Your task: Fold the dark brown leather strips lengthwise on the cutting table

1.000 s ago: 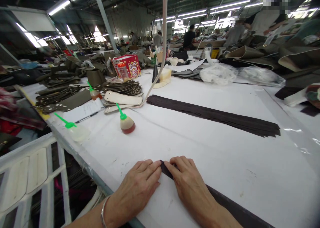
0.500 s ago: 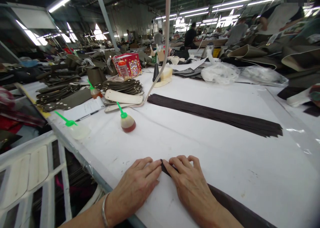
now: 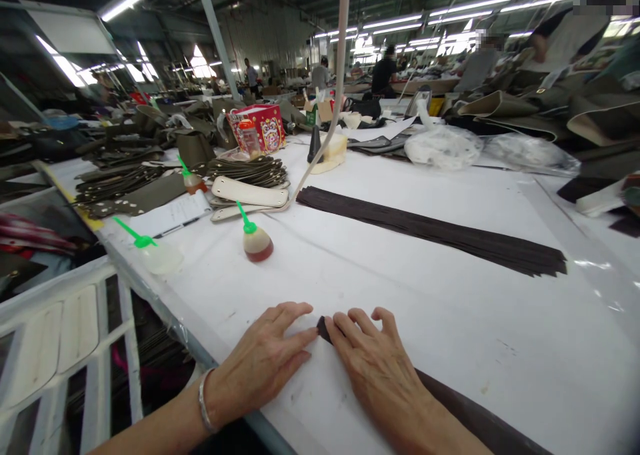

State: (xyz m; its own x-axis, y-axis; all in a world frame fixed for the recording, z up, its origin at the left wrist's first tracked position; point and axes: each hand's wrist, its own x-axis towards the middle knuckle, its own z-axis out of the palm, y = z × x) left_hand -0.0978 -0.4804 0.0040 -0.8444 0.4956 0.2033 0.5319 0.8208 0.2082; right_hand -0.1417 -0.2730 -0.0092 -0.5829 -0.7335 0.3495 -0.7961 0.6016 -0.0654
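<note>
A long dark brown strip, leather-like (image 3: 467, 402), runs from the lower right across the white table and under my right hand (image 3: 373, 362). My right hand holds its narrow end down against the tabletop, the index finger on the strip and the other fingers bent. Its thumb is hidden. My left hand (image 3: 263, 355), with a silver bangle at the wrist, has its fingers apart. Its index fingertip is at the very tip of the strip, which shows as a small dark point between the hands.
Farther back lies a stack of dark brown strips (image 3: 425, 228). To the left stand squeeze bottles with green spouts, one holding reddish-brown liquid (image 3: 258, 245), another pale (image 3: 160, 258). Cream pieces (image 3: 250, 192), a red patterned box (image 3: 265, 125) and a hanging hose (image 3: 340, 75) are beyond. People work behind.
My left hand has shifted slightly left and its fingers have spread, uncovering more of the strip's tip. My right hand stays nearly in place on the strip.
</note>
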